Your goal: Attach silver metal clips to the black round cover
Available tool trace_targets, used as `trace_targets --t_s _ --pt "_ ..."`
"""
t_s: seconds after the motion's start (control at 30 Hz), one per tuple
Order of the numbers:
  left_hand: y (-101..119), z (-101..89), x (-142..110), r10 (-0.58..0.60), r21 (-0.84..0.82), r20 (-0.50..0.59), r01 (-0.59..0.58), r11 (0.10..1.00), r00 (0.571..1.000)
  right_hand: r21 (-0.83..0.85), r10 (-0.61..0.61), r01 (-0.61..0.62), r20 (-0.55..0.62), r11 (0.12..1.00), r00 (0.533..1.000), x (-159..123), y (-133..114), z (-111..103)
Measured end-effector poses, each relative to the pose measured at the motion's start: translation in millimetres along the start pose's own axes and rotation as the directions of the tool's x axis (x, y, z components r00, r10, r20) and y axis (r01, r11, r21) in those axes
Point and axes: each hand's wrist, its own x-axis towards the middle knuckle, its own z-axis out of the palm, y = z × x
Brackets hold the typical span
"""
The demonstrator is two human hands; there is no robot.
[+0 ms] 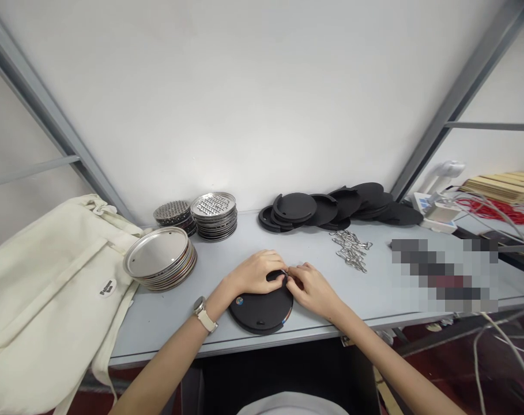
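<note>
A black round disc [262, 311] lies near the table's front edge, with a small round coloured sticker at its left and a strip of colour along its lower right rim. My left hand [262, 272] grips its far right rim, thumb on top and fingers curled over the edge. At that same spot my right hand [308, 288] pinches with thumb and fingers. Whatever is between those fingertips is mostly hidden; only a small shiny bit shows. Right of my hands lies a loose pile of small metal clips [351, 252].
Black discs [296, 208] overlap in a row along the wall. Stacked metal plates [155, 253] and textured metal discs [214, 207] stand left. A cream bag [58, 300] hangs over the left end. White cables [504, 323] run at right, near a pixelated patch.
</note>
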Motion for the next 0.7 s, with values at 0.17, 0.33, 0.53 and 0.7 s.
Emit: trace_targets --t_s 0.17,0.33,0.53,0.7 --pt "-1.0 1.2 -0.7 0.005 0.017 0.003 -0.005 1.000 1.000 -0.038 -0.003 0.003 0.009 0.999 1.000 -1.3 3.0 3.2" --pt "-1.5 1.7 -2.0 0.008 0.030 -0.009 -0.008 1.000 1.000 -0.050 -0.007 0.007 0.005 0.999 1.000 -1.2 2.4 4.0" --pt "1.0 -0.9 -1.5 -0.021 0.080 -0.022 0.023 0.997 1.000 0.003 0.005 -0.005 -0.035 1.000 0.999 -0.8 -0.2 3.4" --pt "2.5 -2.4 -1.1 -0.029 0.103 -0.041 0.033 0.994 0.999 0.016 0.004 -0.003 -0.047 1.000 0.999 -1.0 1.8 4.6"
